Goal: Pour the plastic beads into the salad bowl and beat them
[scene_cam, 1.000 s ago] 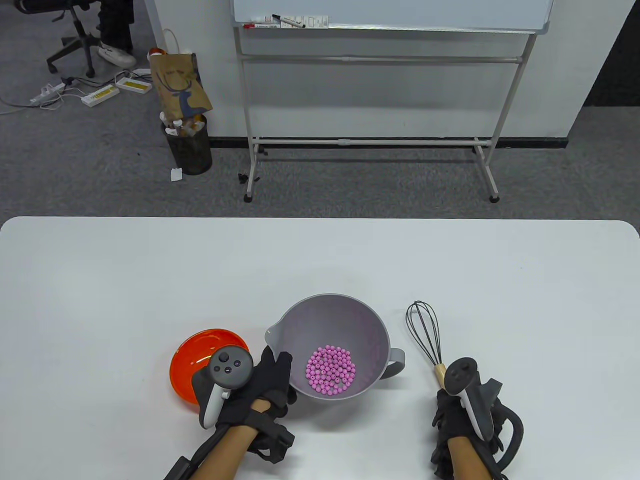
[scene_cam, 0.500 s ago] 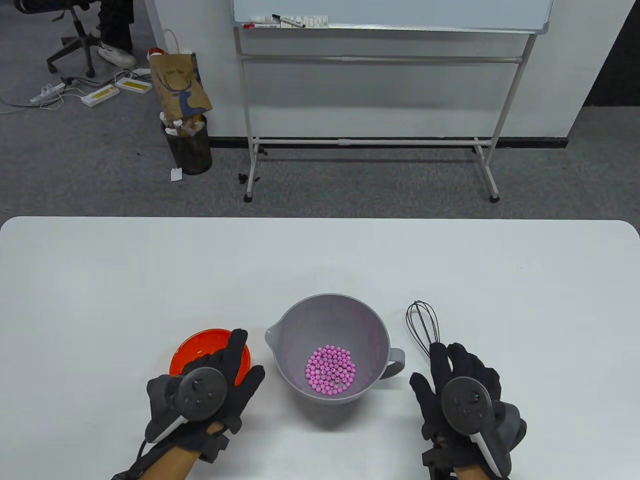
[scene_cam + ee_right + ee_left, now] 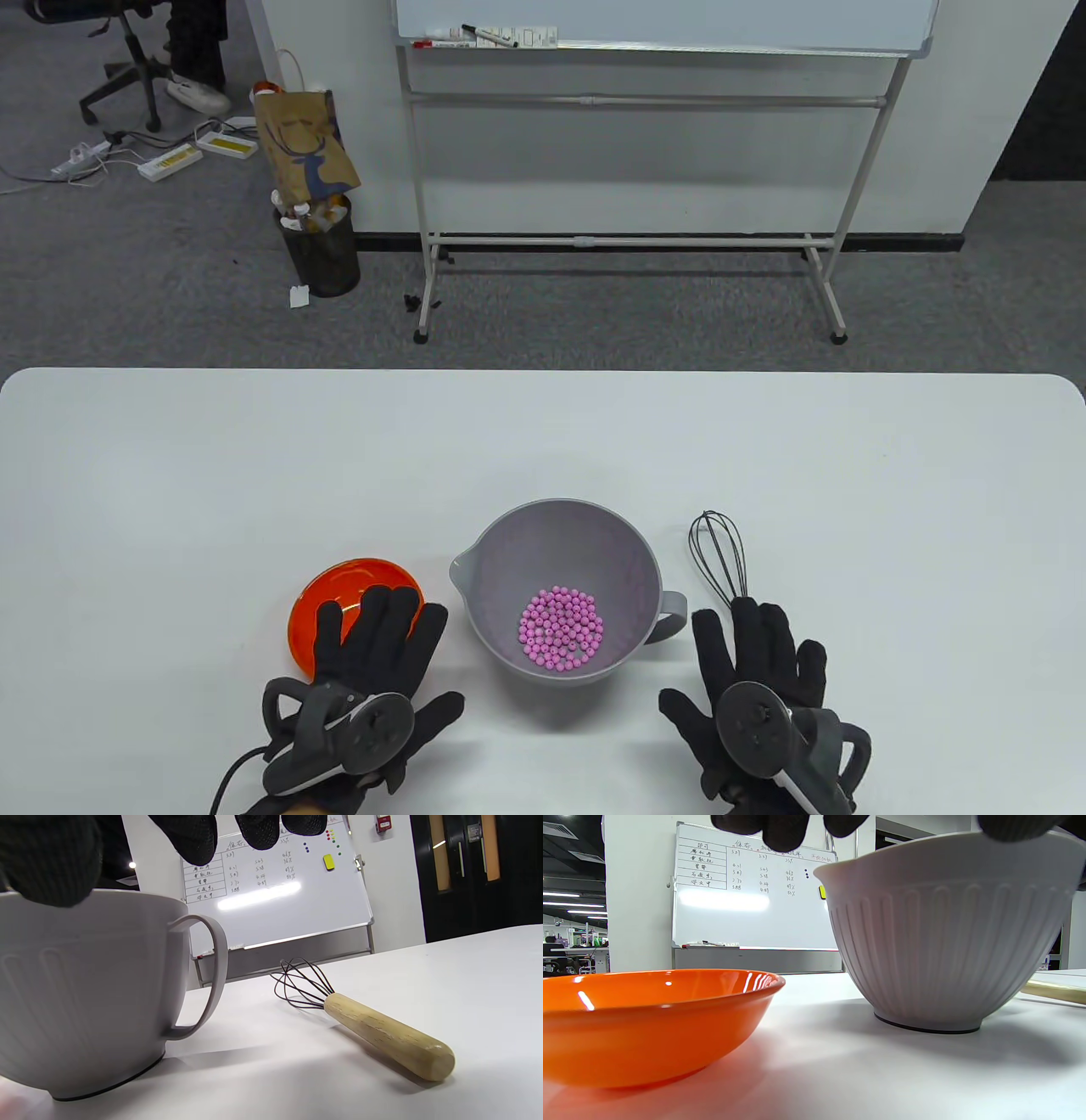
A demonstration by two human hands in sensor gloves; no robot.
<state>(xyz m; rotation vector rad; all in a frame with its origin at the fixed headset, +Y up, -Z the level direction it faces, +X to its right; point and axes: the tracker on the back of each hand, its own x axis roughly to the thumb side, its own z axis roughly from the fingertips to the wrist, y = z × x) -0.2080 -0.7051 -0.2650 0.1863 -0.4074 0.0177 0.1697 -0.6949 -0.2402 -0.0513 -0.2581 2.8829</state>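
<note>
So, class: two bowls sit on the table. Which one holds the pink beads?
The grey ribbed plastic bowl with handle and spout holds the pink beads. The shallow glossy orange bowl to its left shows none.

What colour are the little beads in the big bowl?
Pink. The beads show best in the table view, heaped in the grey bowl.

Pink beads [image 3: 561,626] inside grey bowl [image 3: 594,526]

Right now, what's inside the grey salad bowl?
The salad bowl holds a cluster of pink plastic beads on its bottom, nothing else visible in the table view. Both wrist views show only its ribbed outer wall, so the inside is hidden there.
</note>
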